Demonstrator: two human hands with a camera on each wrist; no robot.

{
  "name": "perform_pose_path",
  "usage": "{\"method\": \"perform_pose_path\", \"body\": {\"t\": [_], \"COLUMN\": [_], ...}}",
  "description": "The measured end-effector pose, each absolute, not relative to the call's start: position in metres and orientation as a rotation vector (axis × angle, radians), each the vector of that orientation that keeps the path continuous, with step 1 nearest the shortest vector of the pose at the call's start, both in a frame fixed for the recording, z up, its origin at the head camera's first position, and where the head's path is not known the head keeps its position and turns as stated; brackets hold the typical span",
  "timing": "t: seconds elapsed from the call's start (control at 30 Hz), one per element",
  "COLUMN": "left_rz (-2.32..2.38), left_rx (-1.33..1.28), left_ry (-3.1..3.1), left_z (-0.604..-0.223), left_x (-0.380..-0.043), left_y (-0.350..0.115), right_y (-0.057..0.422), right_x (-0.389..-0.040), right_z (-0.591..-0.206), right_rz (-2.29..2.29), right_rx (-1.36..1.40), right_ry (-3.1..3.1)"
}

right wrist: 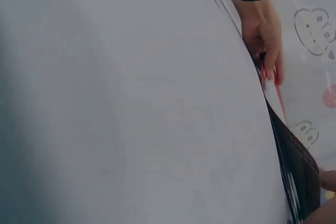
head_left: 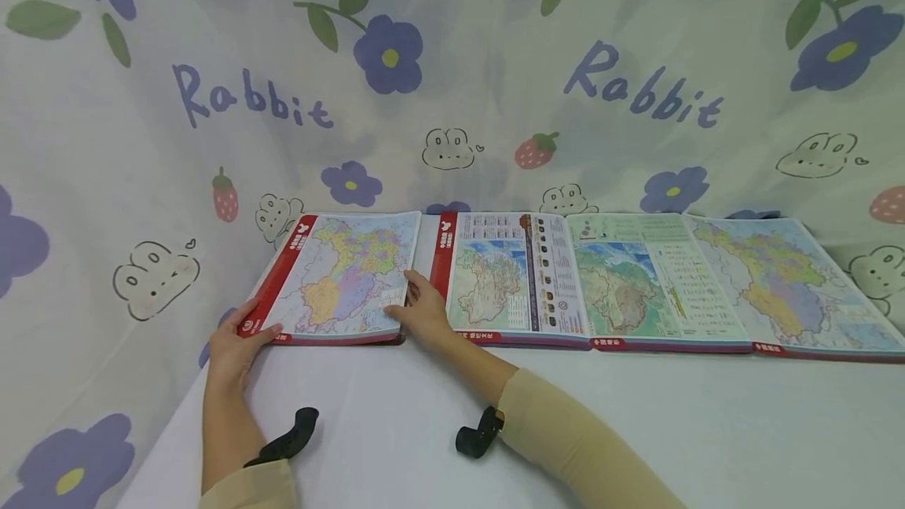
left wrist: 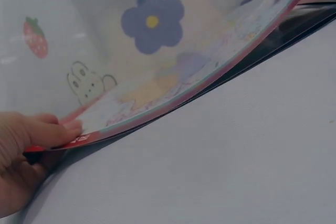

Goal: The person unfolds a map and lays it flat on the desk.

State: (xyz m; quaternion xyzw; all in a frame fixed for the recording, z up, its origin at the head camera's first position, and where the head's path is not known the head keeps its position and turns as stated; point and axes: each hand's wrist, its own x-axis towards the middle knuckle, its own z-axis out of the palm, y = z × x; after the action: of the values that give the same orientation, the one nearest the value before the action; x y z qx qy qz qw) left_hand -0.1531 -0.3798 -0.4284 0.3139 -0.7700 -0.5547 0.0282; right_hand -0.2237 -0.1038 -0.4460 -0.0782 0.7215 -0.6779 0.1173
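Note:
A colourful map (head_left: 353,277) with a red left border lies at the left end of the row, against the printed cloth backdrop. At its front-left corner my left hand (head_left: 233,344) pinches it, thumb on top and fingers beneath. My right hand (head_left: 426,316) grips the right edge, thumb over the surface. In the left wrist view the map (left wrist: 152,90) bows upward toward the right, above a dark layer (left wrist: 273,38). Only part of my right hand (right wrist: 328,195) enters the right wrist view; its fingers under the map are mostly hidden.
To the right lie a pale map (head_left: 488,281) with a red strip, a green relief map (head_left: 625,289) and another coloured map (head_left: 785,281), side by side. A white-covered table (head_left: 396,415) spreads in front; the patterned backdrop (head_left: 452,100) rises behind and at the left.

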Motion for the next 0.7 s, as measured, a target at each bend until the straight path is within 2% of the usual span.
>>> {"method": "perform_pose_path", "body": {"t": [0.2,0.43,0.7], "left_rz": [-1.704,-1.748,-2.047], "left_rx": [0.952,0.907,0.817], "left_ry": [-2.481,-2.566,-2.331], "left_z": [-0.4284,-0.4251,-0.4255], "left_x": [-0.1527,-0.1512,-0.1515], "left_y": [-0.3852,-0.3877,-0.3853], "right_y": [-0.1078,-0.1069,-0.1076], "right_x": [-0.2217,-0.2191,-0.2178], "right_z": [-0.4483,-0.4467,-0.4469], "right_rz": [-2.278,-1.925,-1.756], "right_rx": [-0.044,-0.194,-0.326], "right_ry": [1.768,2.06,2.151]}}
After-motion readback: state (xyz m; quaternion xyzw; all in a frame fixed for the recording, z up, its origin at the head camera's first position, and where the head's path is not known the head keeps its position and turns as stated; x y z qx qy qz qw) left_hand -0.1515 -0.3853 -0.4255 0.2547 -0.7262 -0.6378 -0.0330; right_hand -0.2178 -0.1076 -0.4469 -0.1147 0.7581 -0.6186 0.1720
